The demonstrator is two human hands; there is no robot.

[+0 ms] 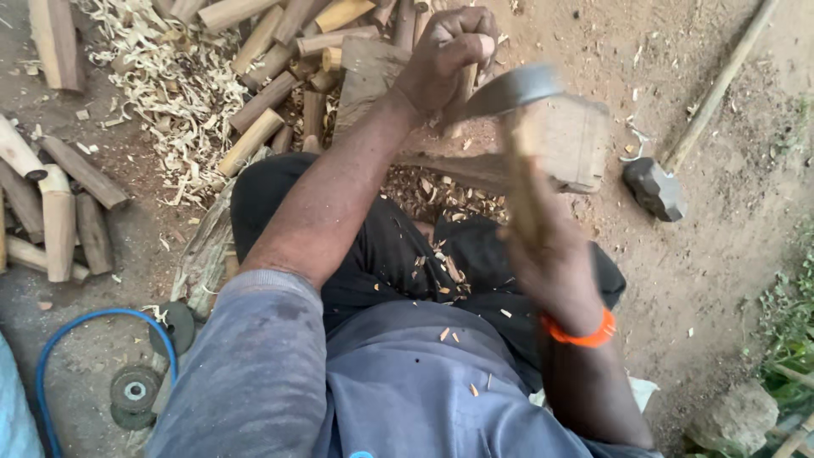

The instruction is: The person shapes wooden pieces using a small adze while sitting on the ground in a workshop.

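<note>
Bare dirt ground (729, 254) lay under everything, with a blue hose (64, 339) and grinding discs (134, 392) at the far left, then cut wooden sticks (59, 220) and pale shavings (170, 76). Further right, the left hand (445, 55) had its fingers (462, 51) clenched around an upright wooden piece (469, 80) standing on a chopping block (560, 140). Beside it, the blurred right hand (551, 254), orange band at the wrist, was clenched on the handle of an adze (517, 89) whose blade hung just beside the piece. A dark hammer head (655, 188) lay on the dirt to the right.
</note>
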